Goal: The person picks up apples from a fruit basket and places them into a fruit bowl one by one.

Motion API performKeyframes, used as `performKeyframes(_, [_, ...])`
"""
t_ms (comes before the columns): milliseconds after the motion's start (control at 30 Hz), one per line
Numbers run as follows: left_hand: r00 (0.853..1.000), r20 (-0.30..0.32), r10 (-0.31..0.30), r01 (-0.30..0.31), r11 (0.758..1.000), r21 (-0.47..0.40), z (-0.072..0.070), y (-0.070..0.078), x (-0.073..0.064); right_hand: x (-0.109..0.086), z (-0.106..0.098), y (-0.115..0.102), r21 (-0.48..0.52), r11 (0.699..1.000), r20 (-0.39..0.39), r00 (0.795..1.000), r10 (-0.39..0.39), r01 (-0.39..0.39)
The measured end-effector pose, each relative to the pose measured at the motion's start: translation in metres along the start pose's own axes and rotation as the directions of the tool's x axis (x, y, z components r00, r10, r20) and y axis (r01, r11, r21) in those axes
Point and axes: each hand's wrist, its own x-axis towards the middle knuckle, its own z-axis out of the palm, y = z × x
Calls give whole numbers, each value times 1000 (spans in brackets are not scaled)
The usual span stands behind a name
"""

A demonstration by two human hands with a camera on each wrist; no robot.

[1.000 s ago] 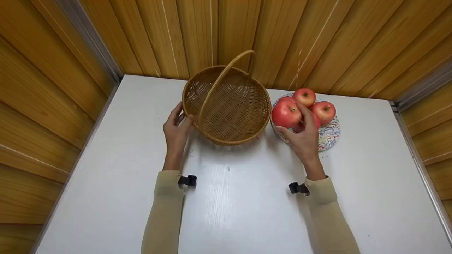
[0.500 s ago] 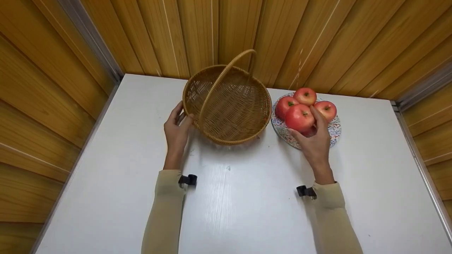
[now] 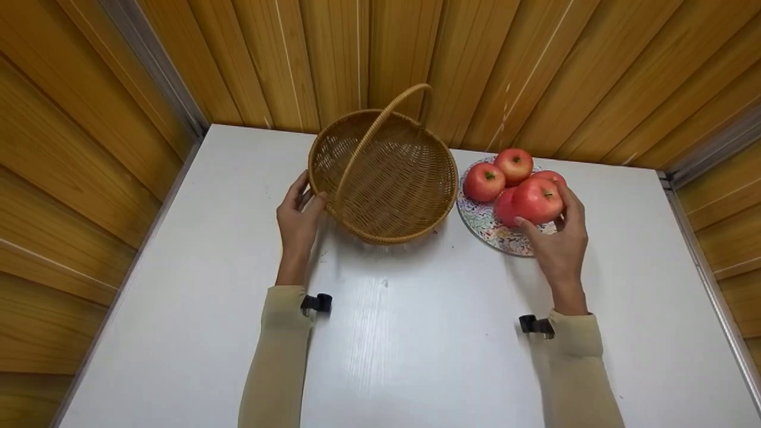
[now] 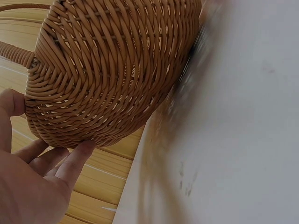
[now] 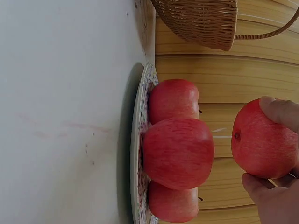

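In the head view, a brown wicker basket [image 3: 392, 190] with an arched handle stands at the back of the white table, with nothing inside. My left hand [image 3: 297, 223] grips its left rim; in the left wrist view the thumb is at the rim and the fingers lie along the woven wall [image 4: 107, 70]. My right hand [image 3: 559, 244] holds a red apple [image 3: 537, 201], thumb on one side and fingers on the other. That apple hangs above the patterned plate [image 3: 493, 229], apart from the plate's apples in the right wrist view. Several more red apples [image 5: 177, 151] rest on the plate.
The plate stands just right of the basket, near the table's back edge. Wood-plank walls [image 3: 333, 59] close in the back and both sides. White table surface [image 3: 404, 333] lies between the forearms and in front of the basket.
My right hand has moved right across the plate with the held apple, uncovering the left apple and partly covering the right one. The left hand and basket stay in place.
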Motion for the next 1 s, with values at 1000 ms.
performKeyframes(1000, [1000,-1,-15,15,1000,11,0,1,1,6,-40,39,-120,981,-54,987,149,-155])
